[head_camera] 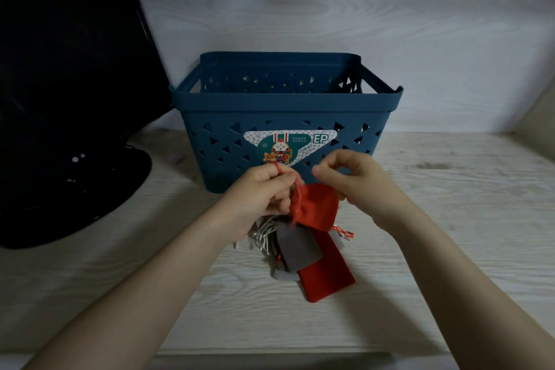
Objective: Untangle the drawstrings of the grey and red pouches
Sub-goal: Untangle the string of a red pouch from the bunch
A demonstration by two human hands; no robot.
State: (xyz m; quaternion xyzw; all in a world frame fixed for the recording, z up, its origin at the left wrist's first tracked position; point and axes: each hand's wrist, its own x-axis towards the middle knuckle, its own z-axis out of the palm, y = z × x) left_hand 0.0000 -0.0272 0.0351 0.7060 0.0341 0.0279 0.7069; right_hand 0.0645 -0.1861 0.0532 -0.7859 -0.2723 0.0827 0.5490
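Note:
A small red pouch (315,206) is lifted above the table between both hands. My left hand (264,192) grips its gathered neck, and a red drawstring (280,170) runs over the forefinger. My right hand (357,177) sits at the pouch's right edge with fingers curled; what it holds is hidden. Below lie a grey pouch (295,245), a second red pouch (326,275) and a tangle of silver-grey strings (262,233). A red-and-white string end (345,233) pokes out at the right.
A dark blue plastic basket (285,102) with triangular holes and a front sticker stands just behind my hands on the pale wooden table (450,204). A black monitor with its round base (75,183) fills the left side. A white wall lies behind.

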